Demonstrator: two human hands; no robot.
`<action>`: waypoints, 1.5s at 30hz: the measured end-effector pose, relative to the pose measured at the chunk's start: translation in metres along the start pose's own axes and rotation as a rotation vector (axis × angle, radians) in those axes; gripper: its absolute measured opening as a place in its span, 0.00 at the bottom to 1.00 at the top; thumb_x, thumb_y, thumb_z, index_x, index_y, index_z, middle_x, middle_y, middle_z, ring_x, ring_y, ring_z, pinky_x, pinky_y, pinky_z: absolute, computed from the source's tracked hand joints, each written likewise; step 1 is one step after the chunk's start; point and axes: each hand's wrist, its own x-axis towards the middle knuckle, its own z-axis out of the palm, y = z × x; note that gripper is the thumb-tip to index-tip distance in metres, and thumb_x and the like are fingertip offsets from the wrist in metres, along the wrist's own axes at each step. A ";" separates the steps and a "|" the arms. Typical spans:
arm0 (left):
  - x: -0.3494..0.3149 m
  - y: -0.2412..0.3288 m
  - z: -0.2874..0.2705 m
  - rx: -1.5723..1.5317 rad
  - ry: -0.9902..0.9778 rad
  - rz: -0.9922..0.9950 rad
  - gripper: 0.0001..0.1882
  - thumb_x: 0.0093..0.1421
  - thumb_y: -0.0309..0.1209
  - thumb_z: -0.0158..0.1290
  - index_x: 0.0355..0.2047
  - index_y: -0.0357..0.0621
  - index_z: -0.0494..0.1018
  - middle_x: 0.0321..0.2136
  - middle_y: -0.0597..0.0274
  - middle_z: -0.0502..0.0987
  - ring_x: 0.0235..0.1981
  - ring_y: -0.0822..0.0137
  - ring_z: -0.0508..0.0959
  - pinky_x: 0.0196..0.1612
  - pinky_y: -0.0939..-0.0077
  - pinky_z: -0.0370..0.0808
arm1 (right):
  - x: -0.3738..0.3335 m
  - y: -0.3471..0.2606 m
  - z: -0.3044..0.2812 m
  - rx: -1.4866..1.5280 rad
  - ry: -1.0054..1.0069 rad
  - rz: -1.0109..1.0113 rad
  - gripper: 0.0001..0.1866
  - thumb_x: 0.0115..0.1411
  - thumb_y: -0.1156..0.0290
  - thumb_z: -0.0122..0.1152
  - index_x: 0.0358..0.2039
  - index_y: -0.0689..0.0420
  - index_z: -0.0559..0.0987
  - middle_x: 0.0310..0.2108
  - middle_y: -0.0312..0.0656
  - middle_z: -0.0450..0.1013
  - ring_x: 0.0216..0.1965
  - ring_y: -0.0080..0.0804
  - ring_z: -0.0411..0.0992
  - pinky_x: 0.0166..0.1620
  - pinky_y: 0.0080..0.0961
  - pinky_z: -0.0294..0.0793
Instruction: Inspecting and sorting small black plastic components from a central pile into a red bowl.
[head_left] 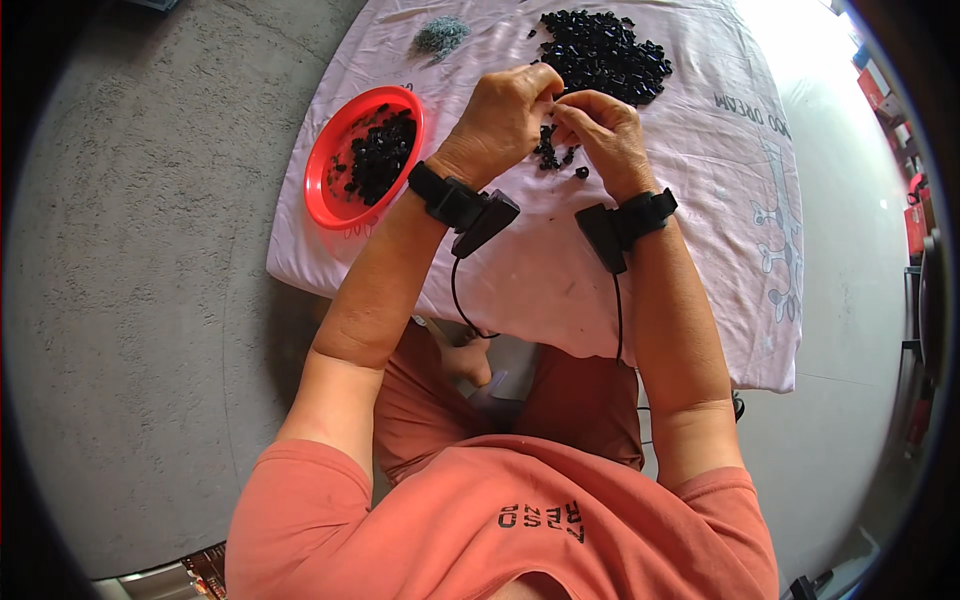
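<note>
One pale pink printed cloth (700, 250) is spread on the grey concrete floor (130, 300), and two bare hands work above its middle. On the cloth there is one round red plastic dish (325, 195) at the person's left, holding a heap of small black plastic parts (380, 155). One large loose pile of the same black parts (603, 55) lies at the far edge of the cloth, too many to count. One little grey heap of fine metal bits (441, 35) sits to the left of that pile. One small cluster of black parts (555, 152) lies just under the hands, with a single stray piece beside it.

The left hand (500, 120) is curled nearly closed, its fingertips drawn together and meeting those of the right hand (608, 135). The right hand's fingers are bent inward too, thumb and forefinger pinched. Between the two sets of fingertips something small is gripped, but it is too tiny and too hidden to tell what it is. The pinch hangs just above the small cluster, near the big pile.

Each wrist carries one black strapped device, two in all, the left one (470, 210) and the right one (625, 225), each with a thin black cable running down toward the person's lap.
</note>
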 end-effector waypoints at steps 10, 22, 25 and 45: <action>-0.029 -0.041 0.020 0.193 -0.114 -0.206 0.05 0.55 0.25 0.54 0.30 0.42 0.80 0.31 0.52 0.79 0.34 0.54 0.80 0.41 0.64 0.76 | 0.007 0.005 -0.024 0.302 0.223 0.043 0.08 0.62 0.70 0.59 0.41 0.57 0.80 0.34 0.39 0.79 0.33 0.22 0.77 0.38 0.17 0.75; -0.012 -0.048 0.051 0.134 -0.062 -0.282 0.06 0.55 0.28 0.55 0.30 0.43 0.81 0.31 0.51 0.80 0.34 0.54 0.80 0.42 0.64 0.76 | 0.009 0.010 -0.027 0.324 0.261 0.022 0.08 0.63 0.71 0.58 0.41 0.58 0.79 0.34 0.40 0.79 0.33 0.24 0.77 0.39 0.19 0.77; -0.008 -0.049 0.055 0.122 -0.069 -0.309 0.07 0.53 0.30 0.56 0.30 0.42 0.81 0.30 0.51 0.80 0.34 0.55 0.81 0.42 0.65 0.77 | 0.009 0.009 -0.027 0.339 0.276 0.021 0.08 0.63 0.71 0.58 0.41 0.58 0.79 0.35 0.40 0.79 0.33 0.24 0.77 0.40 0.19 0.77; -0.014 -0.025 0.021 -0.552 0.081 -0.391 0.09 0.57 0.22 0.56 0.38 0.39 0.79 0.29 0.60 0.81 0.33 0.73 0.80 0.37 0.80 0.76 | 0.005 0.007 -0.013 0.136 0.095 0.013 0.08 0.61 0.71 0.60 0.37 0.61 0.81 0.29 0.37 0.78 0.28 0.21 0.76 0.33 0.17 0.76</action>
